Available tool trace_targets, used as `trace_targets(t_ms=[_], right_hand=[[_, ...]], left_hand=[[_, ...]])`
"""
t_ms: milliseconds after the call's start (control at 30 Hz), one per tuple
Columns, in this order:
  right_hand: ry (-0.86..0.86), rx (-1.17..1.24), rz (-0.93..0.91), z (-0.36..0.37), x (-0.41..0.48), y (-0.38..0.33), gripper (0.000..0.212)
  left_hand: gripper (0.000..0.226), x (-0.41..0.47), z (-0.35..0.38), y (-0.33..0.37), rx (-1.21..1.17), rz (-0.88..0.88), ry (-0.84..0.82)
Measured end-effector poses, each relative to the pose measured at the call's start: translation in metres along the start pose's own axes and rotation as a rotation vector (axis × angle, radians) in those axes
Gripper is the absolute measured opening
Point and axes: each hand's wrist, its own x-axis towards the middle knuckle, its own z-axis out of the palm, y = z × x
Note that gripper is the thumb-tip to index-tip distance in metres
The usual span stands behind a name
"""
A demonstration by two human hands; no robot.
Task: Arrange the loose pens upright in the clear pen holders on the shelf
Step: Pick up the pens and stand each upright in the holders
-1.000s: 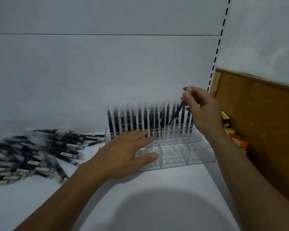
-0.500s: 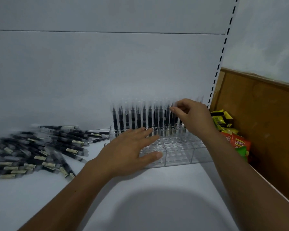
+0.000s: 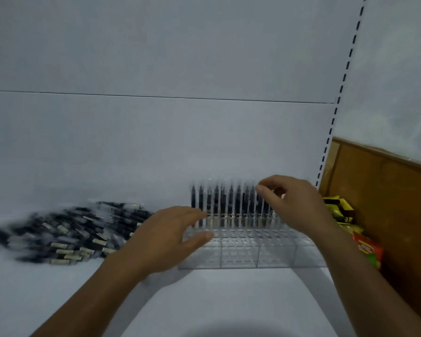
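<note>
— Why is your left hand lying flat?
— I'm resting it, fingers spread, on the clear pen holder at centre frame, so it isn't sliding.
— And the right hand?
— It's curling at the tops of the upright pens in the back row. Blur is hiding whether I'm pinching one. The loose pens are lying heaped at left.

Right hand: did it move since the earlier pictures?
Yes. The right hand has come down and slightly left, from above the upright pens to level with their tops.
</note>
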Motion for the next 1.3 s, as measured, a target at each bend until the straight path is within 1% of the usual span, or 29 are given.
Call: trace_targets(t_ms=[100, 167, 300, 367, 433, 500, 567, 667, 700, 800, 900, 1033, 1133, 1300], right_hand=[[-0.139, 0.002, -0.128, 0.025, -0.002, -0.039, 0.029], [-0.236, 0.015, -0.22, 0.047, -0.005, -0.069, 0.035], [-0.417, 0.071, -0.409, 0.09, -0.021, -0.136, 0.044], [-0.509, 0.031, -0.482, 0.116, -0.03, -0.162, 0.049], [-0.608, -0.039, -0.505, 0.142, -0.036, -0.179, 0.055], [-0.674, -0.092, -0.495, 0.161, -0.039, -0.186, 0.058], [-0.677, -0.12, -0.499, 0.173, -0.043, -0.186, 0.054], [-0.595, -0.085, -0.492, 0.186, -0.053, -0.184, 0.045], [-0.552, -0.057, -0.49, 0.189, -0.055, -0.183, 0.041], [-0.434, 0.033, -0.497, 0.195, -0.053, -0.182, 0.031], [-0.354, 0.126, -0.446, 0.198, -0.049, -0.18, 0.02], [-0.294, 0.27, -0.355, 0.198, -0.048, -0.184, 0.006], [-0.283, 0.358, -0.301, 0.198, -0.048, -0.188, 0.008], [-0.265, 0.434, -0.252, 0.196, -0.051, -0.188, 0.022]], left_hand=[[0.091, -0.029, -0.007, -0.033, 0.042, -0.117, 0.047], [0.093, -0.053, -0.012, -0.052, 0.058, -0.191, 0.059], [0.11, -0.104, -0.019, -0.086, 0.081, -0.358, 0.081], [0.116, -0.124, -0.019, -0.101, 0.094, -0.437, 0.099], [0.119, -0.141, -0.02, -0.114, 0.12, -0.509, 0.11], [0.122, -0.154, -0.018, -0.128, 0.151, -0.588, 0.072], [0.118, -0.166, -0.018, -0.137, 0.142, -0.666, 0.026], [0.086, -0.175, -0.018, -0.141, 0.021, -0.734, -0.024], [0.08, -0.176, -0.017, -0.142, -0.003, -0.726, -0.04], [0.072, -0.176, -0.014, -0.145, 0.007, -0.673, -0.046], [0.06, -0.173, -0.014, -0.149, -0.019, -0.646, 0.036], [0.04, -0.169, -0.018, -0.153, 0.031, -0.532, 0.141], [0.032, -0.165, -0.02, -0.157, 0.087, -0.473, 0.167], [0.022, -0.158, -0.021, -0.168, 0.244, -0.259, 0.147]])
